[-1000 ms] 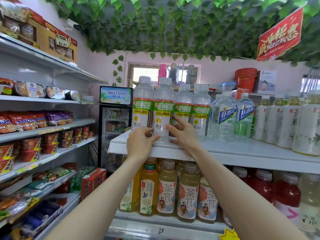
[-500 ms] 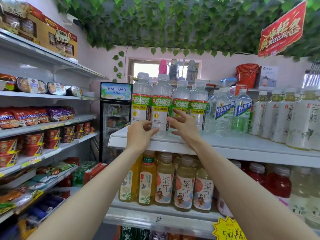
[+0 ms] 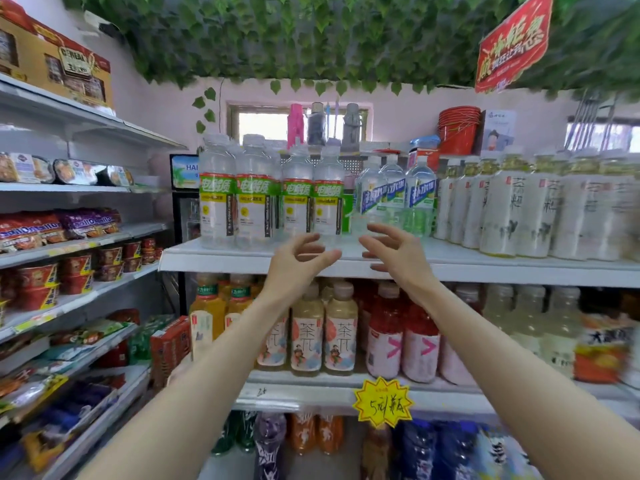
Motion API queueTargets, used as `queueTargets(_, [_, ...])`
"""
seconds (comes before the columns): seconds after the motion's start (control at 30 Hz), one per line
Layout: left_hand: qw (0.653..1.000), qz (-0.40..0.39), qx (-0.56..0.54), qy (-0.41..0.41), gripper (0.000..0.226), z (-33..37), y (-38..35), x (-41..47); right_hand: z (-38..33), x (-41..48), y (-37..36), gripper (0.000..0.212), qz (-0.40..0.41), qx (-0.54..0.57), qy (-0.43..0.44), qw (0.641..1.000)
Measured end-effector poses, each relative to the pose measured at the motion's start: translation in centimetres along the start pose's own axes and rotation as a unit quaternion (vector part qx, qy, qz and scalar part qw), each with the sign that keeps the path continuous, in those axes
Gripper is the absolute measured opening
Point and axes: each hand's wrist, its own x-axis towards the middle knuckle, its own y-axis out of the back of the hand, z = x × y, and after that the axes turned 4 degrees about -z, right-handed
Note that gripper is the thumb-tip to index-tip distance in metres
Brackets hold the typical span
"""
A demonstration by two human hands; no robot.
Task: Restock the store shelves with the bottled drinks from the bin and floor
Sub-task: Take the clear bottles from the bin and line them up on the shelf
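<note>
At the front edge of the top shelf (image 3: 221, 261) both forearms reach up and forward, wrists level with the shelf lip. Left hand (image 3: 294, 268) and right hand (image 3: 394, 259) face each other with a gap between them, fingers spread and loosely bent, grasping nothing. Four green-labelled bottles (image 3: 298, 199) stand upright in a row on the shelf, the right-most two just behind and above the left hand. Blue-labelled bottles (image 3: 420, 199) stand right of them, behind the right hand's raised fingers; contact there cannot be told.
</note>
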Motion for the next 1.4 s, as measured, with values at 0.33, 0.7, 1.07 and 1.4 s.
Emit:
queueTargets(0.33, [0.998,0.001,-0.050,0.043,0.047,0.7,-18.2,-7.2,6.9,-9.3,17.5,0.017,0.000,0.007,-0.037,0.999])
queueTargets(0.7, [0.977,-0.003,-0.080,0.195,0.042,-6.4,-36.4,-17.5,20.2,-20.4,31.1,0.030,-0.092,-0.013,-0.168,0.981])
queueTargets(1.07, [0.912,-0.041,-0.075,0.401,0.037,-24.5,-46.0,-29.3,41.3,-34.3,32.7,0.029,-0.111,0.009,-0.379,0.919])
queueTargets(1.4, [0.818,-0.050,-0.077,0.568,0.069,-44.0,-51.2,-45.1,60.9,-51.8,27.6,0.023,-0.102,0.003,-0.576,0.811])
